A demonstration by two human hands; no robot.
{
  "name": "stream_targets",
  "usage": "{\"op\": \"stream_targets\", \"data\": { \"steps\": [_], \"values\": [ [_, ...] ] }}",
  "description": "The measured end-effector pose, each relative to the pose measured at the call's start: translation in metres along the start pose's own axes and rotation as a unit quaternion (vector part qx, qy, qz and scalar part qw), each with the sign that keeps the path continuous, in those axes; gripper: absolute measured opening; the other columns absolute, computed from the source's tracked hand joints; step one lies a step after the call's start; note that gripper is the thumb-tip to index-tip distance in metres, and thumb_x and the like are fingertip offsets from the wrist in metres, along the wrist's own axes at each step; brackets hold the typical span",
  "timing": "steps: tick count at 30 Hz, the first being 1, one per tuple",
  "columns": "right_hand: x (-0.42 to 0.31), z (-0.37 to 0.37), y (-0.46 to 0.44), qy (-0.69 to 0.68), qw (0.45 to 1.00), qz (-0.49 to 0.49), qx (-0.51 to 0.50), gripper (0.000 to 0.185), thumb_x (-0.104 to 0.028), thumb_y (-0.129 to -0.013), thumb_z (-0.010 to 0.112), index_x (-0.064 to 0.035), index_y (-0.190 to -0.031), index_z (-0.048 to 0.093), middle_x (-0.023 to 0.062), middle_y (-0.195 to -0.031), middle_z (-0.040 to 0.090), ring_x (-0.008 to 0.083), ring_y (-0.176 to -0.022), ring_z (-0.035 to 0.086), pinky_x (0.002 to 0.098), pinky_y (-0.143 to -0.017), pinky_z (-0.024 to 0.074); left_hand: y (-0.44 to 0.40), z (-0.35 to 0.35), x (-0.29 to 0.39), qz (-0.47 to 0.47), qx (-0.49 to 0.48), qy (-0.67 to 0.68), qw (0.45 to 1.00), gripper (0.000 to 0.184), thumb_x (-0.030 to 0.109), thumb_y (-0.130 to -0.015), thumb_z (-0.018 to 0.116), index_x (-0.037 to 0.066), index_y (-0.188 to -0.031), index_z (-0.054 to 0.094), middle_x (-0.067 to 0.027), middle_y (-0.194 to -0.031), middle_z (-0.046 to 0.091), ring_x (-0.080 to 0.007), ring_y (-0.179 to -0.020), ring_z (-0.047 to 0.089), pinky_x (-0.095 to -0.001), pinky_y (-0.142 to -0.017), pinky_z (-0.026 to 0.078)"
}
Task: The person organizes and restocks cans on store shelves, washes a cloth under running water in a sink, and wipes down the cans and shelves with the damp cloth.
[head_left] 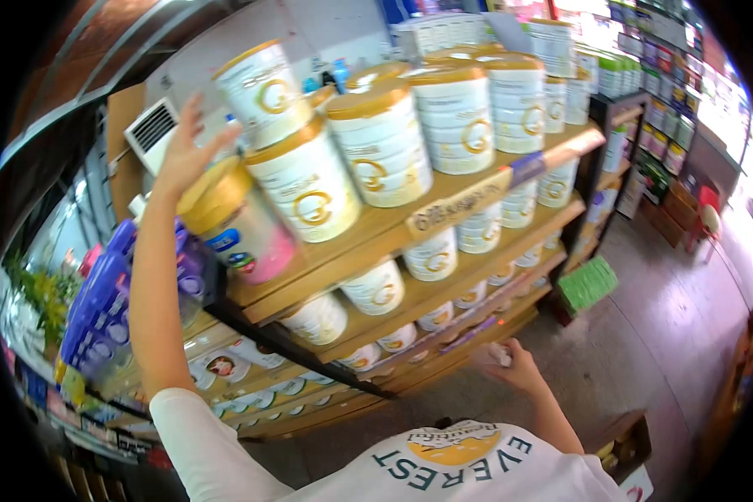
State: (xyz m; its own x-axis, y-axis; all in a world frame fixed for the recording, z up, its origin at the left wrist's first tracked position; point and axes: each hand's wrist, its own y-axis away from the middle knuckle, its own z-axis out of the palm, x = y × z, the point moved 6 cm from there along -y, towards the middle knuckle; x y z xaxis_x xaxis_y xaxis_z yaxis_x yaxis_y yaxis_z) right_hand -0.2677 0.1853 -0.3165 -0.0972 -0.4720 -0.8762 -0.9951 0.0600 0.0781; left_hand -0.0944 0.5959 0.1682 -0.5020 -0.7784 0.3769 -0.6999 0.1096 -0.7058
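Note:
My left hand [186,155] is raised at the left end of the top shelf, fingers apart and holding nothing. Just below it stands a pink tub with a gold lid [238,222]. To its right, a smaller white can with a gold rim [263,88] sits stacked on a large white can [305,184]. My right hand [523,368] is low in front of the shelves, closed around a crumpled white wad [500,354] that looks like tissue or cloth.
More white cans [452,113] line the top shelf [351,255], which carries a price label [458,203] on its edge. Purple packages [100,305] fill the left side. A green box [588,284] is by the shelf's far end, and an open carton [627,448] is on the floor at right.

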Motion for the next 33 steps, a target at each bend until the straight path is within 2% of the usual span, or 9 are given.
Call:
{"op": "stream_targets", "data": {
  "steps": [2,4,6,8,16,20,23,28,33],
  "values": [
    [0.004,-0.004,0.011,0.018,1.000,0.003,0.012,0.061,-0.029,-0.060,0.080,-0.0044,-0.107,0.049,0.0166,-0.095,0.062,0.0286,-0.091,0.061,0.0353,-0.077,0.0477,-0.020,0.013,0.040,-0.073,0.055,-0.062,0.994,0.100,0.055,-0.058,0.074,0.003,-0.133,0.033,-0.0238,-0.126,0.045,-0.0294,-0.114,0.048,-0.0382,-0.095,0.037],
    [0.001,-0.005,0.014,-0.018,1.000,0.001,-0.003,0.061,-0.029,-0.061,0.080,-0.0048,-0.108,0.049,0.0167,-0.098,0.062,0.0286,-0.094,0.060,0.0351,-0.079,0.0473,-0.038,0.030,0.057,-0.037,0.056,-0.037,0.997,0.100,0.060,-0.057,0.071,0.000,-0.129,0.036,-0.0242,-0.119,0.050,-0.0307,-0.109,0.052,-0.0365,-0.092,0.040],
    [0.003,-0.012,0.022,-0.025,0.999,0.017,0.011,0.060,-0.030,-0.061,0.080,-0.0050,-0.107,0.049,0.0165,-0.099,0.062,0.0282,-0.095,0.060,0.0350,-0.080,0.0470,-0.041,0.028,0.067,-0.093,0.128,-0.175,0.972,0.101,0.062,-0.054,0.072,-0.003,-0.125,0.039,-0.0227,-0.114,0.054,-0.0317,-0.105,0.055,-0.0349,-0.091,0.041],
    [0.010,-0.019,0.033,-0.019,0.999,0.027,0.033,0.060,-0.030,-0.061,0.080,-0.0050,-0.106,0.049,0.0160,-0.097,0.062,0.0281,-0.093,0.060,0.0350,-0.079,0.0472,-0.047,0.029,0.057,-0.095,0.140,-0.185,0.968,0.104,0.063,-0.051,0.073,-0.004,-0.124,0.039,-0.0240,-0.116,0.053,-0.0317,-0.108,0.053,-0.0346,-0.092,0.040],
    [0.045,-0.045,0.058,-0.003,0.996,0.034,0.087,0.064,-0.034,-0.061,0.079,-0.0037,-0.107,0.047,0.0189,-0.092,0.063,0.0316,-0.088,0.062,0.0374,-0.075,0.0484,-0.057,-0.024,-0.020,-0.058,0.148,0.076,0.984,0.100,0.038,-0.058,0.082,-0.007,-0.127,0.026,-0.0218,-0.111,0.050,-0.0246,-0.096,0.056,-0.0285,-0.084,0.045],
    [0.051,-0.048,0.064,-0.001,0.992,0.048,0.119,0.059,-0.022,-0.060,0.080,-0.0037,-0.106,0.048,0.0157,-0.093,0.063,0.0251,-0.088,0.062,0.0342,-0.077,0.0484,-0.048,-0.066,-0.084,-0.052,0.146,0.165,0.974,0.089,0.025,-0.063,0.081,-0.004,-0.127,0.026,-0.0175,-0.106,0.053,-0.0205,-0.090,0.059,-0.0293,-0.076,0.050],
    [0.045,-0.039,0.057,-0.012,0.997,0.007,0.082,0.058,-0.021,-0.059,0.080,-0.0037,-0.104,0.048,0.0164,-0.091,0.063,0.0267,-0.086,0.062,0.0350,-0.075,0.0485,0.005,-0.070,-0.055,-0.087,0.133,0.195,0.968,0.086,0.027,-0.066,0.079,0.002,-0.129,0.026,-0.0135,-0.110,0.050,-0.0223,-0.102,0.051,-0.0323,-0.087,0.042],
    [0.029,-0.016,0.035,-0.001,0.998,-0.025,0.062,0.055,-0.018,-0.059,0.080,-0.0031,-0.101,0.047,0.0175,-0.090,0.063,0.0290,-0.084,0.062,0.0356,-0.074,0.0481,0.014,-0.058,-0.045,-0.078,0.068,0.288,0.952,0.093,0.032,-0.064,0.079,0.005,-0.132,0.021,-0.0145,-0.114,0.048,-0.0219,-0.102,0.051,-0.0355,-0.084,0.042],
    [0.007,0.002,0.025,-0.009,0.998,-0.055,0.027,0.055,-0.018,-0.059,0.079,-0.0025,-0.101,0.048,0.0176,-0.089,0.063,0.0273,-0.083,0.062,0.0348,-0.073,0.0480,0.015,-0.064,-0.032,-0.042,0.059,0.247,0.966,0.103,0.034,-0.061,0.081,0.001,-0.134,0.016,-0.0190,-0.118,0.045,-0.0252,-0.107,0.049,-0.0342,-0.088,0.042]
  ]
}}
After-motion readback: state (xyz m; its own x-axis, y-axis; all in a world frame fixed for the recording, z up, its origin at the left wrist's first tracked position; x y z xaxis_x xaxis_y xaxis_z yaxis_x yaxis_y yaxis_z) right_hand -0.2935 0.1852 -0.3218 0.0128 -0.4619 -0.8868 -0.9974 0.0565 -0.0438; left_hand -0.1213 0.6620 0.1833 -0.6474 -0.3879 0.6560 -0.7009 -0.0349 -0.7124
